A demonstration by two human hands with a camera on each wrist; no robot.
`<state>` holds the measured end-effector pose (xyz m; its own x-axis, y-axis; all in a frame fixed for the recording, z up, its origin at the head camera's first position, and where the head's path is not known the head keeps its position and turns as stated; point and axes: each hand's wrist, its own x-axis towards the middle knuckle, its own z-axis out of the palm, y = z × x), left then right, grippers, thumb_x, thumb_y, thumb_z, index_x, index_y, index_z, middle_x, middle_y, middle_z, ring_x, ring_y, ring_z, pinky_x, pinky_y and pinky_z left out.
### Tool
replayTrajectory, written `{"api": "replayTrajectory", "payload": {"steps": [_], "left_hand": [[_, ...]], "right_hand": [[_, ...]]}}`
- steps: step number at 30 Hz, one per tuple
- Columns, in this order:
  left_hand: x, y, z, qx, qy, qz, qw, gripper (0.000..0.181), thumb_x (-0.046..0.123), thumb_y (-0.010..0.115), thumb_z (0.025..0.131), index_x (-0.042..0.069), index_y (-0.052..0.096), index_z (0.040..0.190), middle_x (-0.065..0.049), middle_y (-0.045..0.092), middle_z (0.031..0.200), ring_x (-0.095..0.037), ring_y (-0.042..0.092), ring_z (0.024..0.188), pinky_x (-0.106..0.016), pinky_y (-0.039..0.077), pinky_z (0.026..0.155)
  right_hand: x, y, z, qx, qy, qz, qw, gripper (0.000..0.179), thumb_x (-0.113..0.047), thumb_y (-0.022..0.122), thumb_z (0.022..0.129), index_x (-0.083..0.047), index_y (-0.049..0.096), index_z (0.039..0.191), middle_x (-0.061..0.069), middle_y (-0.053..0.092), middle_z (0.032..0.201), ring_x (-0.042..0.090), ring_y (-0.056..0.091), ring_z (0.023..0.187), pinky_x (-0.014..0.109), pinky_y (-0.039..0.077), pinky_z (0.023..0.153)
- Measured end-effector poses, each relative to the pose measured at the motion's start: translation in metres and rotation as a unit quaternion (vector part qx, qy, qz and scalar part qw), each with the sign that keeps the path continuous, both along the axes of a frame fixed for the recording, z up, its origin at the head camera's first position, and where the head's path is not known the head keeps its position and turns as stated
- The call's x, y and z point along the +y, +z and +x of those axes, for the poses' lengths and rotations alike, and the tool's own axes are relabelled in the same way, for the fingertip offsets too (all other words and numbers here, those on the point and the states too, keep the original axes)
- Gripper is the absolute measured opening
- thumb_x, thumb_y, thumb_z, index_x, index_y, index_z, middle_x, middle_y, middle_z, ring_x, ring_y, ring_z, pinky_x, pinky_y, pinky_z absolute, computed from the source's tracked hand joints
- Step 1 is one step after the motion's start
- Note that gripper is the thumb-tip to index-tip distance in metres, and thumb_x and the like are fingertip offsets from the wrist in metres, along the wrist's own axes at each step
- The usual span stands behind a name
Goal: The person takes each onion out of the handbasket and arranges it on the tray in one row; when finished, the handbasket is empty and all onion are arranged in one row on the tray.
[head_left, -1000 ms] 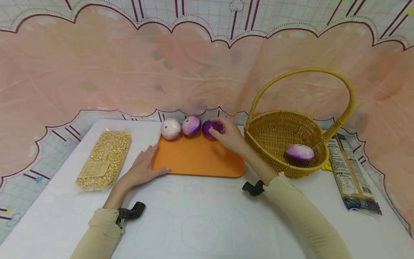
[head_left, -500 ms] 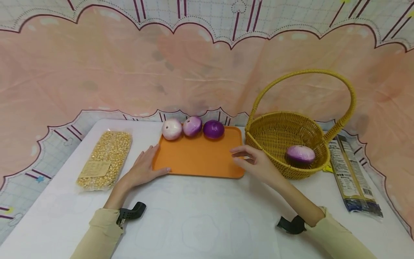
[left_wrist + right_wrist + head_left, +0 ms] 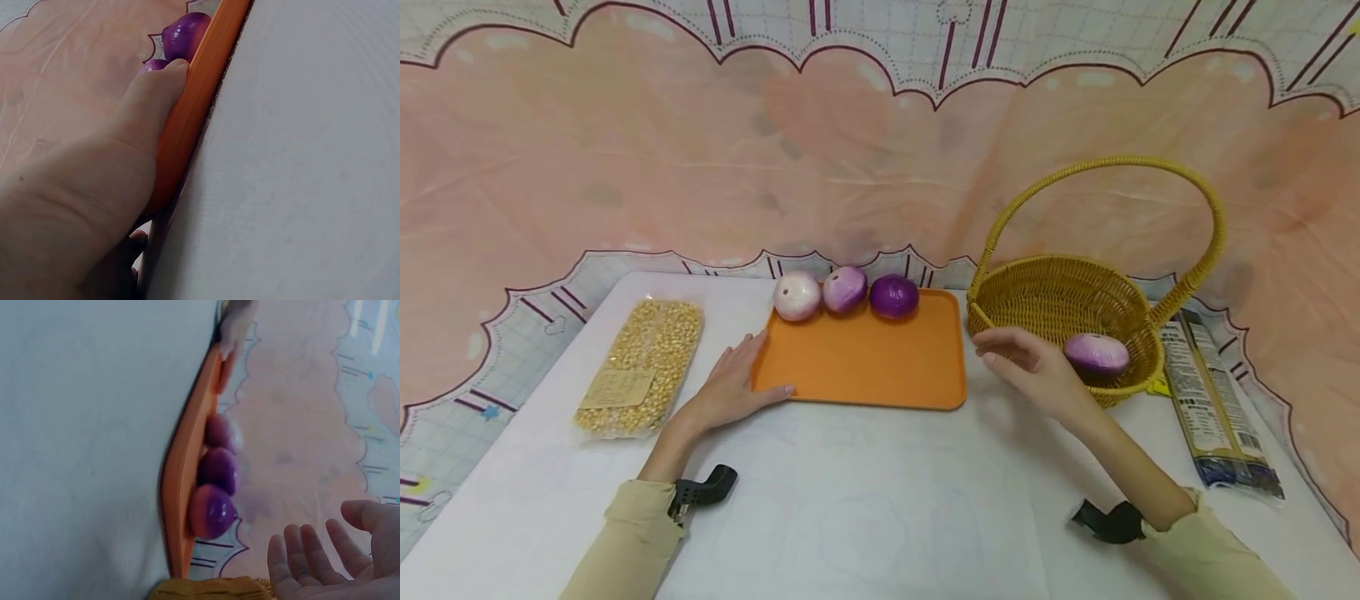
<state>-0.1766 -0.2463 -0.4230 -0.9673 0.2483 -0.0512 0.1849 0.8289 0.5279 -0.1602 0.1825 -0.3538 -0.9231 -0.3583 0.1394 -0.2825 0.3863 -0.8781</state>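
A whitish onion (image 3: 797,296), a light purple onion (image 3: 845,289) and a dark purple onion (image 3: 894,297) sit in a row along the back of an orange tray (image 3: 865,367). My left hand (image 3: 730,387) rests on the tray's left side, thumb over its front left corner; the left wrist view shows that thumb against the rim. At the front left of a wicker basket (image 3: 1045,292) hovers my right hand (image 3: 1033,371), holding nothing, its fingers loosely bent. Inside the basket lies another purple onion (image 3: 1097,355), just right of that hand. In the right wrist view the fingers are spread apart.
A clear bag of corn kernels (image 3: 643,367) lies left of the tray. Right of the basket is a long dark printed packet (image 3: 1217,408). The basket's tall handle (image 3: 1120,162) arches above it. A patterned cloth (image 3: 850,167) hangs behind the white table (image 3: 865,500).
My right hand was at the dark purple onion on the tray. It has left it there and moved right and forward of it, to the basket. The left hand has stayed put.
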Motion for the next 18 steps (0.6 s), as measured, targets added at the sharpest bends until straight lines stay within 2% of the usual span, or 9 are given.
{"api": "replayTrajectory", "payload": {"steps": [4, 9, 11, 14, 16, 18], "left_hand": [[0.000, 0.000, 0.001, -0.003, 0.002, 0.001, 1.0000, 0.104, 0.056, 0.065, 0.085, -0.001, 0.013, 0.154, -0.026, 0.015, 0.160, -0.043, 0.008, 0.150, -0.057, 0.002, 0.123], [0.001, -0.001, 0.002, -0.006, 0.001, -0.001, 1.0000, 0.104, 0.057, 0.064, 0.085, -0.001, 0.012, 0.154, -0.026, 0.016, 0.160, -0.044, 0.008, 0.149, -0.057, 0.002, 0.123], [0.001, -0.001, 0.001, -0.008, 0.002, -0.001, 1.0000, 0.104, 0.057, 0.064, 0.085, 0.000, 0.012, 0.155, -0.026, 0.015, 0.160, -0.044, 0.008, 0.149, -0.057, 0.002, 0.123], [0.001, 0.000, 0.000, -0.008, 0.003, 0.001, 1.0000, 0.104, 0.057, 0.064, 0.085, 0.000, 0.012, 0.155, -0.026, 0.015, 0.160, -0.044, 0.008, 0.150, -0.057, 0.001, 0.123], [0.001, 0.000, 0.000, -0.006, 0.003, 0.000, 1.0000, 0.104, 0.056, 0.065, 0.085, -0.001, 0.012, 0.154, -0.026, 0.015, 0.160, -0.044, 0.008, 0.150, -0.057, 0.001, 0.123], [0.001, 0.000, 0.000, -0.006, 0.002, 0.000, 1.0000, 0.103, 0.055, 0.065, 0.085, -0.001, 0.012, 0.154, -0.026, 0.015, 0.160, -0.044, 0.008, 0.149, -0.057, 0.001, 0.123]], "right_hand": [[0.014, 0.004, -0.012, -0.016, 0.032, -0.011, 0.9993, 0.032, -0.017, 0.058, 0.097, -0.002, 0.059, 0.125, 0.011, 0.065, 0.120, 0.007, 0.065, 0.105, 0.016, 0.055, 0.087], [0.042, 0.021, -0.024, -0.025, 0.080, -0.016, 0.9964, 0.033, -0.013, 0.054, 0.099, 0.003, 0.054, 0.128, 0.002, 0.067, 0.118, 0.015, 0.068, 0.103, 0.025, 0.059, 0.084], [0.053, 0.029, -0.029, -0.030, 0.075, 0.015, 0.9967, 0.034, -0.017, 0.053, 0.100, 0.000, 0.055, 0.129, 0.001, 0.067, 0.120, 0.013, 0.068, 0.104, 0.022, 0.057, 0.086], [0.068, 0.037, -0.037, -0.031, 0.038, 0.094, 0.9944, 0.035, -0.026, 0.055, 0.100, -0.008, 0.057, 0.130, 0.004, 0.065, 0.125, 0.002, 0.064, 0.104, 0.012, 0.052, 0.088], [0.078, 0.040, -0.045, -0.027, 0.018, 0.161, 0.9864, 0.037, -0.032, 0.055, 0.099, -0.012, 0.059, 0.129, 0.007, 0.063, 0.128, -0.004, 0.059, 0.105, 0.010, 0.047, 0.089], [0.088, 0.042, -0.053, -0.013, 0.016, 0.223, 0.9747, 0.038, -0.033, 0.055, 0.099, -0.011, 0.059, 0.129, 0.010, 0.062, 0.130, 0.001, 0.057, 0.108, 0.018, 0.048, 0.092]]}}
